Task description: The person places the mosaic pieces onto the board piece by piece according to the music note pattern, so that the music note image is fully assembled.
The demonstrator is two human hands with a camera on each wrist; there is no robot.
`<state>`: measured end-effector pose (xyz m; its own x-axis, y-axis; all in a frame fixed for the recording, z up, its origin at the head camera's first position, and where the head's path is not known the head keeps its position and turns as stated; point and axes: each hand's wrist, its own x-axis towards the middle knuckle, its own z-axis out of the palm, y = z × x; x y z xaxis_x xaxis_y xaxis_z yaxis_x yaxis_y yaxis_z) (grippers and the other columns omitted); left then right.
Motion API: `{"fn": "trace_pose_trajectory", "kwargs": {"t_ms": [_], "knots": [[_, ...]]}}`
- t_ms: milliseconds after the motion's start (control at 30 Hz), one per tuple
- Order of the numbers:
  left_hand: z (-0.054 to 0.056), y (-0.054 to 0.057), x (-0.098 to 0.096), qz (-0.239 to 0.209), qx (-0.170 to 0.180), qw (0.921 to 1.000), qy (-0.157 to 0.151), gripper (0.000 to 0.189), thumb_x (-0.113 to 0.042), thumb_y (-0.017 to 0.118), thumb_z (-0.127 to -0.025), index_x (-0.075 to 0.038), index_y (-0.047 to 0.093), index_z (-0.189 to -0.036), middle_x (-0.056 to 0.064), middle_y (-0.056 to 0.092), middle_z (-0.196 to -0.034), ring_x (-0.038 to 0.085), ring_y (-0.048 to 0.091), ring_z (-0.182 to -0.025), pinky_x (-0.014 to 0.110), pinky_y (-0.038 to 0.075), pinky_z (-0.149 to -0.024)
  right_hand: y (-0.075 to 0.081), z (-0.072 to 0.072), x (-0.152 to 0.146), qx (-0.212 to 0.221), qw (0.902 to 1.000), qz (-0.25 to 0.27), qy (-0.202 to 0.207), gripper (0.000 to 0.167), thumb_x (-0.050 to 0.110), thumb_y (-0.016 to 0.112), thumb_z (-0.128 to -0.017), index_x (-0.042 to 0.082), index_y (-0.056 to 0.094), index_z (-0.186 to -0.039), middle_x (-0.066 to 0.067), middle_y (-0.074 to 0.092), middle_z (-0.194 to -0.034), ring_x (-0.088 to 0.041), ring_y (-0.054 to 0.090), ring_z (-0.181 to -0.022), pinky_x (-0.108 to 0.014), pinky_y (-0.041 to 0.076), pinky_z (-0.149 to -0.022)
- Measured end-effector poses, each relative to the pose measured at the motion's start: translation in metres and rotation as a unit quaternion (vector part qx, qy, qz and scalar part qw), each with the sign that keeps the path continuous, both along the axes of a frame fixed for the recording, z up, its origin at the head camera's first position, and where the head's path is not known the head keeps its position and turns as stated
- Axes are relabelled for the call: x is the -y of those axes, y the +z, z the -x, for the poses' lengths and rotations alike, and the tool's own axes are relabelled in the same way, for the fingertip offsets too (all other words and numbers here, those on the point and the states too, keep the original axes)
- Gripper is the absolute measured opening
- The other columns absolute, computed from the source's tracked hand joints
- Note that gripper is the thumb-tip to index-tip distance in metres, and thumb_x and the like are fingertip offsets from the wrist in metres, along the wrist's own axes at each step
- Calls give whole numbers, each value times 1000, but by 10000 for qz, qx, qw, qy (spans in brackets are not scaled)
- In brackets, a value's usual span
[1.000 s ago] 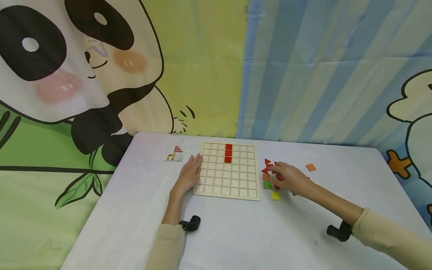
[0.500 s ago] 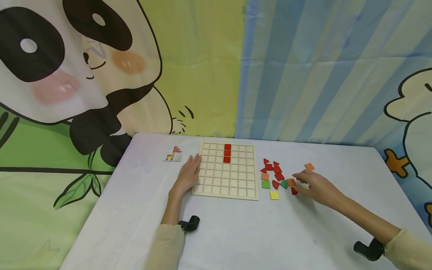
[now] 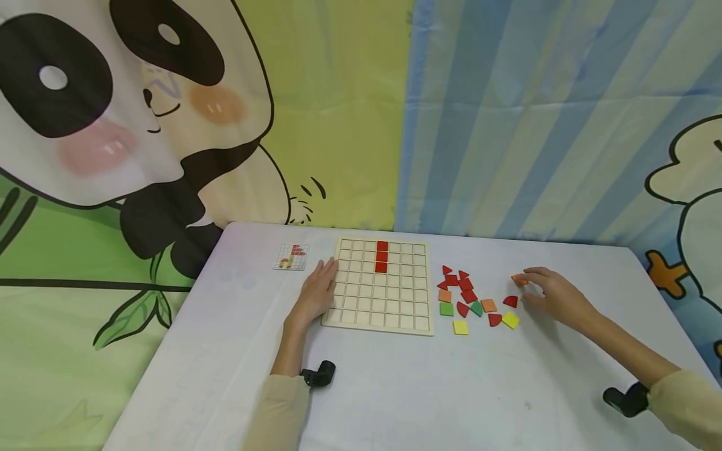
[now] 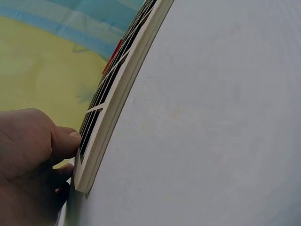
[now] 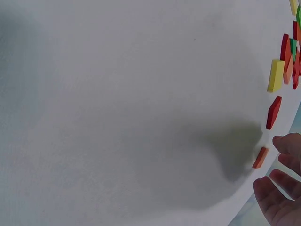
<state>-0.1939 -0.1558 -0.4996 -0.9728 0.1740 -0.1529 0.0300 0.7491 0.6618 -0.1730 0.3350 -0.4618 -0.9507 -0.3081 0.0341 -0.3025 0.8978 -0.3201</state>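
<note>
A pale wooden grid board (image 3: 361, 305) lies on the table, with three red square tiles (image 3: 381, 257) in a column near its top edge. My left hand (image 3: 317, 291) rests against the board's left edge, fingers extended; in the left wrist view its thumb touches the rim (image 4: 101, 136). My right hand (image 3: 555, 297) is over the far right, with fingers and thumb spread beside an orange tile (image 3: 519, 279). In the right wrist view that orange tile (image 5: 260, 157) lies on the table, and the right fingers (image 5: 270, 197) stand apart from it.
Loose red, orange, green and yellow tiles (image 3: 465, 284) lie scattered right of the board. A yellow square (image 3: 510, 319) and a red rounded piece (image 3: 510, 301) are nearest my right hand. A small pattern card (image 3: 291, 257) lies left of the board. Printed cloth hangs behind the table.
My right hand has moved rightward from above the red tiles, past the middle pieces, to the far orange tile, uncovering the pieces beneath. My left hand stays at the board's edge.
</note>
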Motion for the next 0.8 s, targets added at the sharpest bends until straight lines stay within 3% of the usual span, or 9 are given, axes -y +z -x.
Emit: {"fn": "trace_pose_trajectory", "kwargs": {"t_ms": [233, 533, 800], "knots": [[0, 1, -1, 44, -6, 10000, -48, 53, -10, 40, -110, -2, 30, -161, 11, 20, -173, 34, 7, -162, 54, 7, -131, -6, 3, -11, 60, 9998, 79, -150, 47, 3, 78, -87, -14, 62, -128, -39, 57, -132, -58, 53, -122, -66, 53, -95], [-1, 0, 5, 29, -21, 9999, 108, 53, -10, 40, -110, -2, 30, -161, 11, 19, -173, 34, 6, -162, 56, 7, -131, -7, 20, -9, 216, 9994, 229, 133, 49, 2, 76, -89, -13, 59, -132, -37, 60, -133, -56, 54, -125, -65, 52, -97], [-1, -1, 0, -25, -50, 10000, -1, 53, -9, 41, -109, -1, 30, -161, 13, 20, -173, 35, 7, -162, 55, 7, -131, -11, 29, -10, 48, 9993, -63, 352, 39, 0, 78, -87, -13, 67, -123, -33, 70, -120, -51, 64, -116, -61, 55, -95]]}}
